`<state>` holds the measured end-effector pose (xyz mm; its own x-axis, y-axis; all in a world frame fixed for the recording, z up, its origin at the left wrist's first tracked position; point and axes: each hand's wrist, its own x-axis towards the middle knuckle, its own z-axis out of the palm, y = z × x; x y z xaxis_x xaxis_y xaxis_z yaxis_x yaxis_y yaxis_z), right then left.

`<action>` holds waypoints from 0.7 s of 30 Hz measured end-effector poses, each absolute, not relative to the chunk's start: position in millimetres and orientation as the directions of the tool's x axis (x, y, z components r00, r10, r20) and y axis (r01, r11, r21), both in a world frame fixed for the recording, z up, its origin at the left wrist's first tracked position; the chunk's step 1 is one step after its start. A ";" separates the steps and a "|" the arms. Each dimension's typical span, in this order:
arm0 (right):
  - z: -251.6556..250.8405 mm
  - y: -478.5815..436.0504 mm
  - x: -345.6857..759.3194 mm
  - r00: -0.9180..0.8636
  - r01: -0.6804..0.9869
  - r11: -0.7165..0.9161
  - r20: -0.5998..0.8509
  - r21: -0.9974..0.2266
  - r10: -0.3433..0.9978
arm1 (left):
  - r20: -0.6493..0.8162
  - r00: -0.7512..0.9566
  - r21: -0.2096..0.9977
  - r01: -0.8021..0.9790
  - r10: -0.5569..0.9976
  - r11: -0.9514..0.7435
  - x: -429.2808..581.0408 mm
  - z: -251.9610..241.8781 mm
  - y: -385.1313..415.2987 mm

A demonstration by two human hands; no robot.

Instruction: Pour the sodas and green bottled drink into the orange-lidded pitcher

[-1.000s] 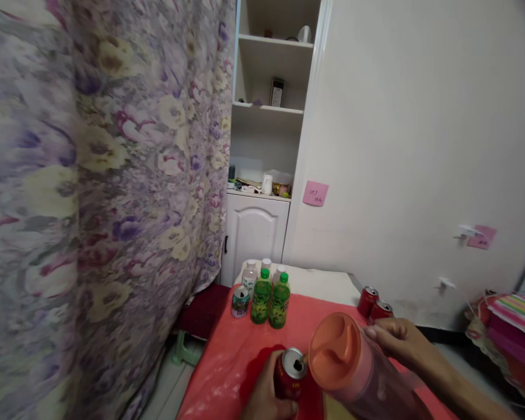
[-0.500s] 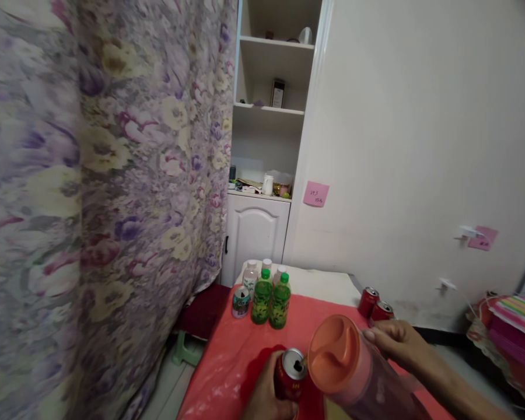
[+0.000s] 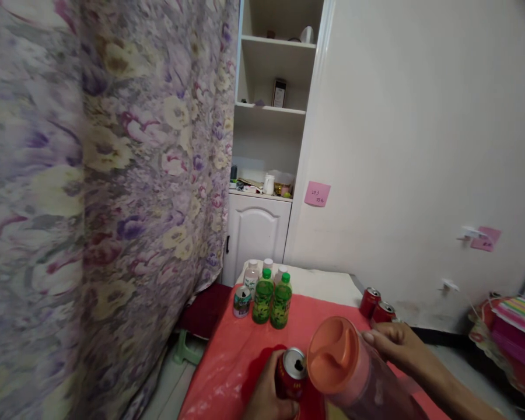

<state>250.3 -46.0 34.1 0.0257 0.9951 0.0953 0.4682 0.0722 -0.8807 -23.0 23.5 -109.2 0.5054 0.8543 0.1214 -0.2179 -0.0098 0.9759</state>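
Observation:
My left hand (image 3: 269, 394) is wrapped round a red drink can (image 3: 292, 379), upright on the red-covered table, its top opened. A pitcher (image 3: 371, 379) with an orange lid (image 3: 333, 354) lies tilted to the left, its spout right at the can's opening. My right hand (image 3: 394, 344) grips the pitcher on its far right side; the handle itself is mostly hidden. Dark reddish liquid shows through the clear pitcher wall. Whether liquid is running into the can is hard to make out.
Two green-capped bottles (image 3: 272, 300), several white-capped bottles (image 3: 252, 273) and a teal can (image 3: 242, 301) stand at the table's back left. Two red cans (image 3: 376, 304) stand at the right edge by the wall. A floral curtain (image 3: 149, 175) hangs at left.
Hardly anything differs. The pitcher is still tilted against the can's opening, and both hands keep their hold; the whole view has shifted very slightly.

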 end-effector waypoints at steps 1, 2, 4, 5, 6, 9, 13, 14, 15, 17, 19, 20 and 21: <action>33.3 -46.8 249.1 0.036 0.456 0.067 0.093 -0.888 0.995 | 0.126 0.495 0.972 -0.235 0.860 -0.007 -23.0 -109.6 23.5; 31.9 -47.2 248.4 0.046 0.446 0.064 0.094 -0.893 0.994 | 0.125 0.483 0.970 -0.244 0.866 -0.004 -22.9 -110.2 23.6; 27.3 -47.0 248.7 0.060 0.436 0.064 0.100 -0.898 0.993 | 0.128 0.477 0.968 -0.251 0.870 -0.005 -22.5 -111.0 23.8; 24.4 -46.4 249.6 0.067 0.433 0.066 0.105 -0.899 0.992 | 0.129 0.480 0.969 -0.249 0.868 -0.006 -22.2 -110.9 23.8; 21.4 -45.4 250.8 0.064 0.431 0.062 0.099 -0.900 0.993 | 0.128 0.486 0.969 -0.247 0.864 -0.004 -21.9 -110.5 23.6; 14.1 -42.9 253.6 0.047 0.430 0.047 0.074 -0.902 0.996 | 0.134 0.495 0.966 -0.257 0.858 -0.003 -21.0 -108.6 23.0; 12.0 -44.3 251.1 0.076 0.444 0.052 0.096 -0.895 0.992 | 0.143 0.488 0.966 -0.258 0.861 -0.014 -20.0 -105.9 22.6; 12.3 -45.3 249.7 0.085 0.439 0.051 0.098 -0.897 0.991 | 0.145 0.484 0.965 -0.261 0.863 -0.016 -20.0 -105.1 22.4; 12.7 -46.2 248.3 0.091 0.430 0.051 0.100 -0.901 0.991 | 0.148 0.482 0.964 -0.265 0.863 -0.017 -20.1 -104.2 22.1; 12.9 -47.5 246.1 0.096 0.410 0.059 0.107 -0.910 0.990 | 0.152 0.481 0.962 -0.274 0.864 -0.017 -20.6 -102.4 21.4; 12.0 -47.9 244.9 0.100 0.398 0.069 0.117 -0.915 0.988 | 0.160 0.470 0.962 -0.272 0.868 -0.030 -21.5 -100.9 21.1; 11.2 -47.8 244.8 0.107 0.393 0.070 0.121 -0.917 0.987 | 0.167 0.461 0.961 -0.273 0.872 -0.040 -21.9 -100.3 21.1; 10.2 -47.7 244.7 0.117 0.385 0.068 0.122 -0.920 0.986 | 0.171 0.453 0.961 -0.272 0.875 -0.047 -22.1 -99.5 21.2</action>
